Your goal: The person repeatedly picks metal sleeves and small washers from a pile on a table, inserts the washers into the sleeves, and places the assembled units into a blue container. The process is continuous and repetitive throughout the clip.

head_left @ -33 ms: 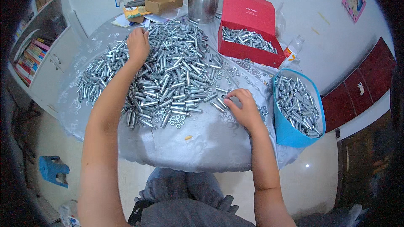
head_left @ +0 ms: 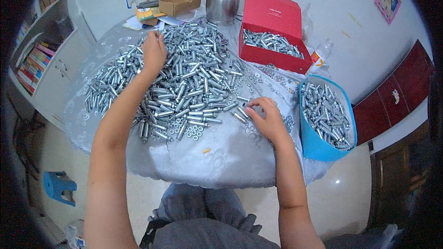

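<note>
A large heap of silvery metal expansion bolts [head_left: 184, 78] covers much of the table. At the heap's far side, my left hand [head_left: 153, 50] reaches down among the bolts with its fingers curled; whatever they hold is hidden. To the right of the heap, my right hand [head_left: 267, 119] rests low over the tablecloth. Its thumb and forefinger close on the end of an expansion bolt [head_left: 242, 112], beside another bolt lying alongside. Small hex nuts [head_left: 194, 133] lie loose at the heap's near edge.
An open red box [head_left: 272, 62] and a blue fabric bin [head_left: 325, 154], both holding bolts, stand on the right. Behind are a steel pot [head_left: 223, 4], a cardboard box [head_left: 180, 3] and a plastic bottle [head_left: 322, 53]. A blue stool [head_left: 60, 186] stands on the floor, left.
My left hand and forearm have shifted slightly to the right over the heap. The right hand stays in place.
</note>
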Tool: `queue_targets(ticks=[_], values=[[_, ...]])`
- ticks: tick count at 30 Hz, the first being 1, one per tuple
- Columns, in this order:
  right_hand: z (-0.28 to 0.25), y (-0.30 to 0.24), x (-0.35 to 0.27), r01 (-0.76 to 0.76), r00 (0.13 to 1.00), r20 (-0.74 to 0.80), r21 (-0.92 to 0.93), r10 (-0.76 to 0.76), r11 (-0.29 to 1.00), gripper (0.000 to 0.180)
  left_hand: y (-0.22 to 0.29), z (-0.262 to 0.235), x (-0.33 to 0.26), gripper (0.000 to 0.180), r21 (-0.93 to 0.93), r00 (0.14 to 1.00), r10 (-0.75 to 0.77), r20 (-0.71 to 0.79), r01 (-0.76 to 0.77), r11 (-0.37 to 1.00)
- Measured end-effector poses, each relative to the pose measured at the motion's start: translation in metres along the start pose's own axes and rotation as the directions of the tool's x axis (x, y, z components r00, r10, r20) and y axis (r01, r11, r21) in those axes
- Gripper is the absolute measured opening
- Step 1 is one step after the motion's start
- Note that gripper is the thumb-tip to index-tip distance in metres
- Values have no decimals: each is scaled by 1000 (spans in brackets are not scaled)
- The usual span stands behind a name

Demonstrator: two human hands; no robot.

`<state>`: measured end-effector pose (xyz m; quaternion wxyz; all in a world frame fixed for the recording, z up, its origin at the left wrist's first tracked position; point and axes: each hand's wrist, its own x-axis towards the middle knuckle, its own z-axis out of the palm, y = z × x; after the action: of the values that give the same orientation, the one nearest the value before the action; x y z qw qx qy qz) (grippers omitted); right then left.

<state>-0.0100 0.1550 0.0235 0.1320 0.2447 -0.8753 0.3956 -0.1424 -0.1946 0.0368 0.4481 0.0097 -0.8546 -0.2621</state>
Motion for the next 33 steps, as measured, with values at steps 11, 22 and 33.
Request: queue_targets(ticks=[11,22,33], values=[[1,-2,-6,-246,969,136,614,207,750,26,166,-34,-142,10,-695,867,-12,499,408,592],[-6,-8,-8,-329,940,280,588,195,739,28,162,-27,-147,13,-650,775,67,629,476,593],[-8,-7,-6,-393,914,344,608,217,690,25,166,-30,-146,14,-693,760,52,648,559,456]])
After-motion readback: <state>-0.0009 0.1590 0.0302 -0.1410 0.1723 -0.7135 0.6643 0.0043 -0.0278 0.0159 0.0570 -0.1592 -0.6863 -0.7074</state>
